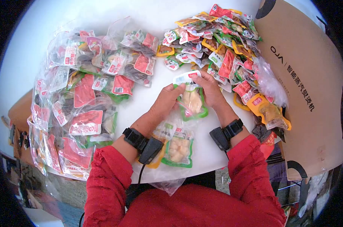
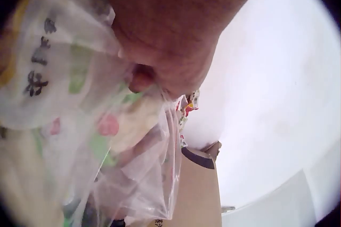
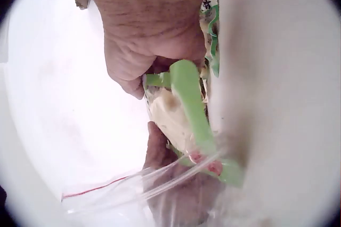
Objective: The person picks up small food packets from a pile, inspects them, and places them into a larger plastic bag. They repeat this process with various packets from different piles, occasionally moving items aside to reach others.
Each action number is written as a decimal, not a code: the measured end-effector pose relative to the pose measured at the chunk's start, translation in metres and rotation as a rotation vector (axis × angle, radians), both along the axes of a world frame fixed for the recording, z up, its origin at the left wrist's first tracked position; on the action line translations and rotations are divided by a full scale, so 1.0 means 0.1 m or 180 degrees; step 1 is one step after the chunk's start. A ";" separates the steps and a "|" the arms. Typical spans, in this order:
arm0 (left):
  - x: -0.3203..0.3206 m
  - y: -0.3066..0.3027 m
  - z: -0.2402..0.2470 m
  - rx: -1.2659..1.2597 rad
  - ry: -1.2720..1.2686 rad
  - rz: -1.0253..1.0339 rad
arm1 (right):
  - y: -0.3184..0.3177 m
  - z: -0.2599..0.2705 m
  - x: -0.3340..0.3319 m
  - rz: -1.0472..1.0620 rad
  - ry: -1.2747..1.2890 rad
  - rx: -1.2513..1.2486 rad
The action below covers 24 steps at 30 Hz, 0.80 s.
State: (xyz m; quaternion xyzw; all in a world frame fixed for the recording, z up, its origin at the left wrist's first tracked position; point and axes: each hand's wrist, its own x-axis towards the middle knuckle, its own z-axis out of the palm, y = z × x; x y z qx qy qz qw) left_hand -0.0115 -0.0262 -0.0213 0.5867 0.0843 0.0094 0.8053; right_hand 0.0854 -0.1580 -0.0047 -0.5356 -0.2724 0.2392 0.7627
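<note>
Over the near middle of the table, both hands hold a green-edged clear food packet (image 1: pixel 194 101) with pale pieces inside. My left hand (image 1: pixel 165 100) grips its left side, thumb on the front. My right hand (image 1: pixel 211 92) pinches its upper right corner; in the right wrist view the packet's green edge (image 3: pixel 189 99) comes out below that hand. A clear zip bag (image 3: pixel 101 189) with a red line along its mouth lies over the left hand's fingers. Below the hands in the head view, a green-edged packet (image 1: pixel 179 149) and a yellow-edged one lie in clear plastic.
Clear bags filled with packets (image 1: pixel 84 90) cover the table's left side. A heap of loose packets (image 1: pixel 220 41) lies at the back right. Beside it stands a large cardboard box (image 1: pixel 304 125). A yellow packet (image 1: pixel 268 109) sits at the heap's near end.
</note>
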 end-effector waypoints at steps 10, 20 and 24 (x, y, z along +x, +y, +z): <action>0.02 0.00 -0.03 -0.0492 -0.0169 0.0183 | -0.01 -0.03 0.04 -0.0013 -0.0082 0.0063; -0.01 0.00 0.01 -0.0744 -0.0238 0.0125 | -0.02 -0.01 0.02 -0.0017 0.0122 0.0156; -0.02 0.02 0.04 -0.0637 -0.0268 -0.0021 | -0.02 -0.04 0.06 -0.0087 -0.0027 0.0072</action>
